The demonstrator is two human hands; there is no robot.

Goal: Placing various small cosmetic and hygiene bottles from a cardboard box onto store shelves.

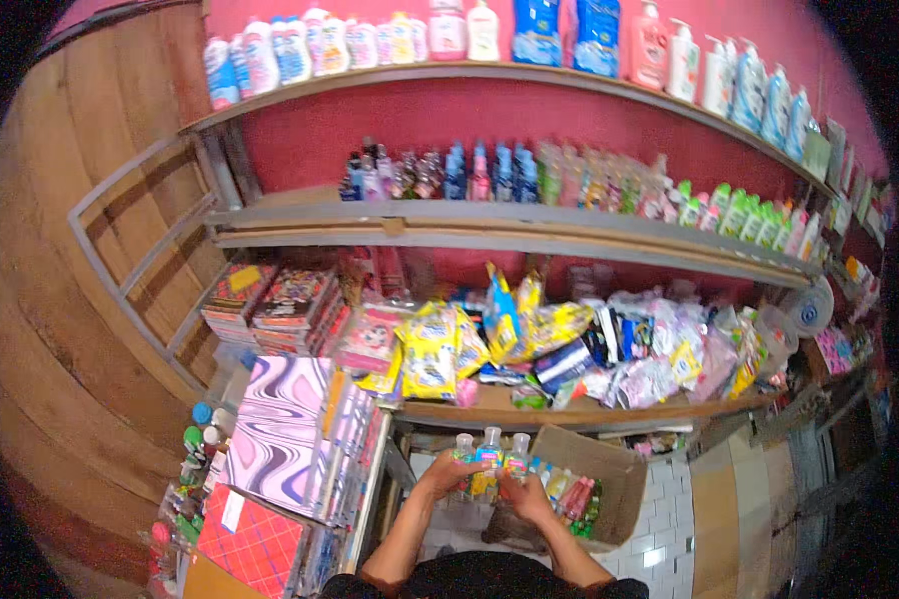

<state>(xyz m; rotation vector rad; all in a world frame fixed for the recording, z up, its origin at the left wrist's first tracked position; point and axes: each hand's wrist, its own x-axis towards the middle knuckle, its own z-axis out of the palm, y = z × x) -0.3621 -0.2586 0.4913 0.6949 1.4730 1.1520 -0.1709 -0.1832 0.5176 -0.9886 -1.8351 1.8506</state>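
Three small clear bottles with pale caps and colourful labels are held in a row above the floor. My left hand (440,475) grips the left bottle (463,448), its thumb reaching across to the middle bottle (488,455). On the other side my right hand (528,497) closes around the right bottle (518,458). The bottles' lower parts are partly covered by my fingers. Just beyond and right of my hands is an open cardboard box (623,490). Inside it lie pink bottles (576,497) and green bottles (587,518).
A low shelf (487,407) ahead carries yellow packets (429,352) and plastic-wrapped packs. Above it, the middle shelf (509,216) and top shelf (419,73) hold rows of bottles. Stacked patterned books (277,430) stand close on my left. White tiles (659,509) cover the floor.
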